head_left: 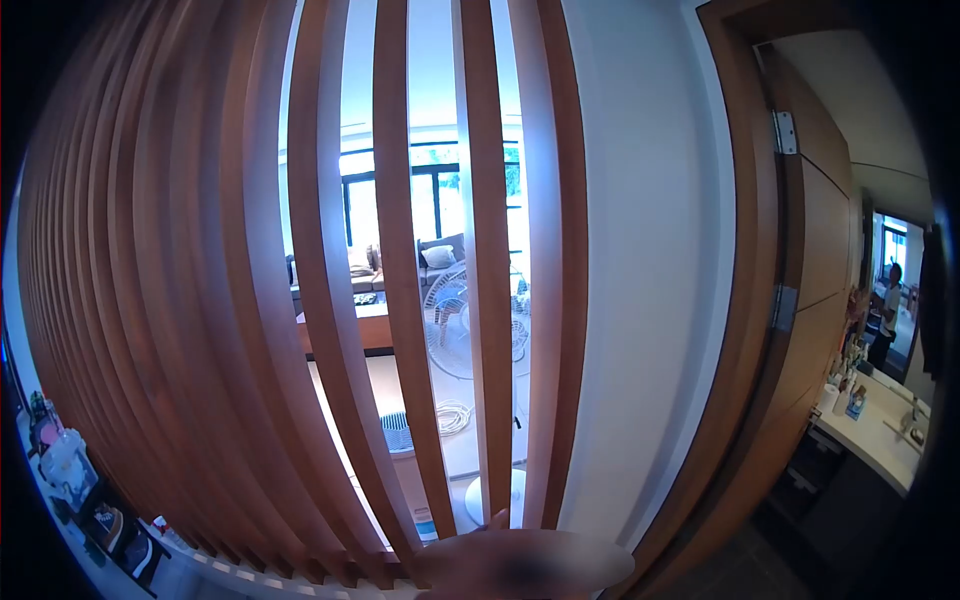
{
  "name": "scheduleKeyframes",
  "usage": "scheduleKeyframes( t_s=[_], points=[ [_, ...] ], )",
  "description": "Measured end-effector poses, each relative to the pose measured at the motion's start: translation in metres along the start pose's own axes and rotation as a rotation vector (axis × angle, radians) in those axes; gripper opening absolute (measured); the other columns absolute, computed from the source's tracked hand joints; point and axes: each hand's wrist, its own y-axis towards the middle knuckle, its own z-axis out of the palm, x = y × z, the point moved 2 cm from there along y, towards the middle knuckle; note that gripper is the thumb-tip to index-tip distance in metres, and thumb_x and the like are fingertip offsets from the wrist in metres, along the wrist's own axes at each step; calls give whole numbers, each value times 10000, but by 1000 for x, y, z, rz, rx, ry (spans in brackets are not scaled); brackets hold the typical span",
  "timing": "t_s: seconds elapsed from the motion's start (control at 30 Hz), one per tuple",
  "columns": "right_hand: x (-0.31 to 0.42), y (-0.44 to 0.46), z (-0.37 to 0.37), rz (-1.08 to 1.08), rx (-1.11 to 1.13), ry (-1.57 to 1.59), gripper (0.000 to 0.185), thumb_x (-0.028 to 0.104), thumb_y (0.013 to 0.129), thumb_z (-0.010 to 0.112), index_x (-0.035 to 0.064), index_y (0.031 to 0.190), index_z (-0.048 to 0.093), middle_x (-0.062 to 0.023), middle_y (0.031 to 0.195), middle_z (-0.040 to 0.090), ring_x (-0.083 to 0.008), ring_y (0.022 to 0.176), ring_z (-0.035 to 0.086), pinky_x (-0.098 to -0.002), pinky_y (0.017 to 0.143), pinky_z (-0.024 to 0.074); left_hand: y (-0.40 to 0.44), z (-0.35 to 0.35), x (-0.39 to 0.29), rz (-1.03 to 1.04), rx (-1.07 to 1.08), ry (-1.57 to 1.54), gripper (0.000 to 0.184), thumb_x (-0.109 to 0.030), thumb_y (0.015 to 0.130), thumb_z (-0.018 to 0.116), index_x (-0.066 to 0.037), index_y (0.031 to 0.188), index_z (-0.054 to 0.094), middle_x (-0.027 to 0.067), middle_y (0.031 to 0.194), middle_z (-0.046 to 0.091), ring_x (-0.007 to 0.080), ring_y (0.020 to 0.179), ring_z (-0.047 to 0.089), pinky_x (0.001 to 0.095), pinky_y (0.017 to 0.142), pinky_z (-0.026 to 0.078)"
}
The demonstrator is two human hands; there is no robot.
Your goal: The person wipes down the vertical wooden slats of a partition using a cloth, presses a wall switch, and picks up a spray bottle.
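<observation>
just beyond a blurred shape (pixel 530 562), wooden slats (pixel 397 220)

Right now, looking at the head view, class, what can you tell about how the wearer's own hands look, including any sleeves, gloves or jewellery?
Very little: a smooth, rounded, blurred shape at the bottom edge may be a hand, with a possible fingertip above it. Which hand is unclear. No sleeve, glove, ring or watch can be made out.

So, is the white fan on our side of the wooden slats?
No, the fan stands beyond the slats, one of which crosses in front of it.
</observation>
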Motion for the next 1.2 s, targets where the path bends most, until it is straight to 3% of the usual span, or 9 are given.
scheduleKeyframes(
  t_s=[0.07,0.13,0.27,0.53,0.67,0.77,0.9,0.97,1.2],
  points=[
    [-16,24,-22,-179,97,-325,334,93,829,624,-23,1142,629,-126,887,706,-331,735,675,-434,708,557,19,-23,-13,253,-109,34,379,-209,710,762,-23,1019,644,211,872,688,348,819,685,479,694,541],
    [48,34,-10,-181,254,-555,428,186,799,708,0,1171,604,-171,893,701,-350,766,687,-417,725,556,30,-17,2,-182,472,-363,527,-228,701,777,-46,1153,578,210,982,693,395,959,674,441,861,534],
    [144,55,41,-331,405,-1141,399,197,800,746,-8,1076,543,-271,872,664,-459,819,661,-467,742,547,70,-45,3,-200,450,-105,596,-248,673,815,-61,1163,532,201,925,689,389,920,684,432,836,536],
    [290,127,101,-1064,347,-1633,170,128,724,722,67,827,601,-135,721,618,-359,682,650,-429,620,513,199,-159,-3,50,241,227,478,-222,692,796,-110,1094,564,168,790,687,354,781,703,448,732,556],
    [406,176,153,-1507,-206,-1850,246,156,746,769,67,905,605,-149,821,677,-329,809,685,-426,716,546,306,-244,-45,454,-435,630,453,-118,725,776,-65,1091,515,170,748,674,352,770,697,470,656,530],
    [488,203,196,-2401,-599,-1515,557,-12,701,755,-11,1215,540,-202,1172,616,-337,970,662,-401,848,559,374,-304,-83,1015,-1156,779,494,17,637,761,-77,1045,498,130,888,651,312,753,630,397,640,504],
    [531,276,209,-2272,-625,-1532,670,-22,705,729,-68,1314,455,-231,1326,519,-365,1074,629,-398,949,526,455,-324,-74,910,-946,855,434,79,733,675,-5,1133,528,200,1162,616,370,1056,625,461,873,530],
    [531,311,196,-1354,-365,-1700,740,-24,709,692,-109,1373,376,-266,1399,444,-402,1163,577,-406,1001,499,489,-309,-35,748,-759,1013,576,95,742,640,20,1296,502,225,1405,478,361,1274,516,448,1011,497],
    [507,324,183,-1588,-305,-1600,871,-32,703,631,-143,1455,205,-358,1473,299,-433,1190,549,-414,1012,491,477,-310,-28,694,-586,1041,696,76,731,655,46,1390,435,218,1495,390,336,1397,383,424,1084,458]
  ],
)
